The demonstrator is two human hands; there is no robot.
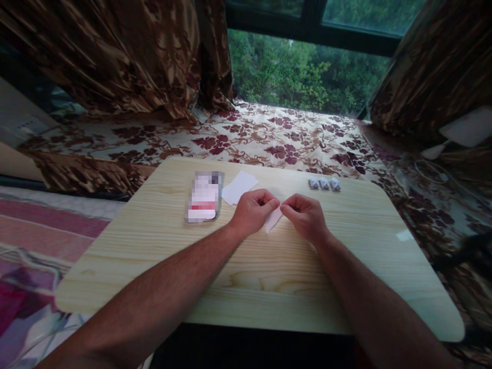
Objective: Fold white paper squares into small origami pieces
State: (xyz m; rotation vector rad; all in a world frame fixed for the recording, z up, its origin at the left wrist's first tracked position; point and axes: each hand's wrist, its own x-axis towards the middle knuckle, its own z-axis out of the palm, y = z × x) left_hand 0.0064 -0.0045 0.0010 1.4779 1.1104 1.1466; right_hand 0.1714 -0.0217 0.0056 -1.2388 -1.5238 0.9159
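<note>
Over the middle of a pale wooden table, a small white piece of paper is pinched between my two hands. My left hand is closed on its upper left side, thumb against fingers. From the other side, my right hand pinches the paper's top end, its fingertips almost touching those of the left. The lower part of the paper slants down toward me. Just beyond my left hand lie loose white paper sheets, partly overlapping. How the held paper is folded under the fingers is hidden.
A packet or phone-like object, blurred by pixels, lies left on the table. Three small folded white paper shapes stand in a row at the back right. A white scrap is near the right edge. A flowered ledge borders the far side.
</note>
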